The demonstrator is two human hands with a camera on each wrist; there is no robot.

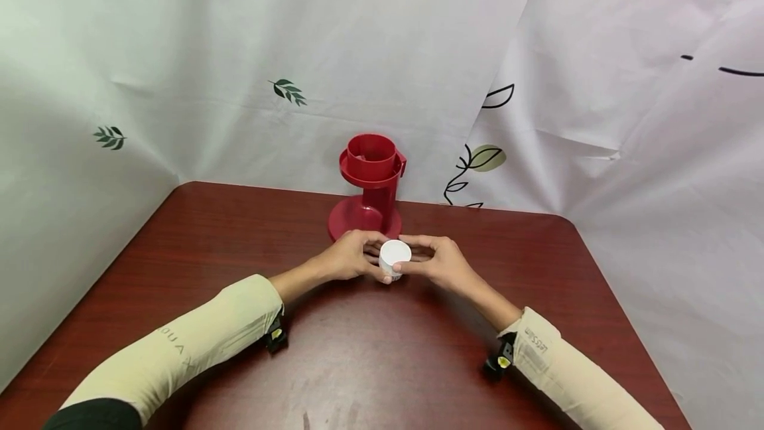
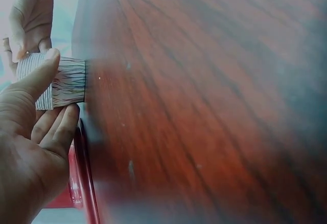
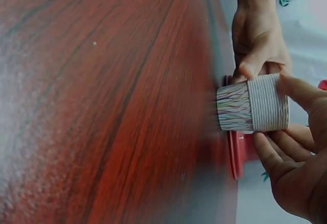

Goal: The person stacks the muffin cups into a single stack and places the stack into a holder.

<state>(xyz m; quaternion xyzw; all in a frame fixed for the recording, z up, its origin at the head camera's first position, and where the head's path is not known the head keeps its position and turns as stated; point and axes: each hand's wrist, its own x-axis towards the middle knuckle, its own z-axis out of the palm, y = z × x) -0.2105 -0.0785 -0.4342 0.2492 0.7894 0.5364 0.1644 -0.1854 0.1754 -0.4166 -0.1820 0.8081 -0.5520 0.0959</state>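
A short stack of small white paper cups (image 1: 395,253) stands upright near the middle of the table, just in front of a red stand. In the right wrist view, the stack (image 3: 268,103) shows many ridged rims above a narrower body with wavy coloured lines. My left hand (image 1: 349,256) holds the stack from the left, thumb on the near side and fingers behind it. From the other side my right hand (image 1: 440,263) grips it in the same way. The stack's patterned lower end is right at the table surface.
The red stand (image 1: 380,201) has a round base, a post and a ring bearing a red cup-shaped holder (image 1: 371,158). It stands at the back edge of the brown wooden table (image 1: 358,363). Behind it hangs a white curtain (image 1: 239,52) with leaf prints.
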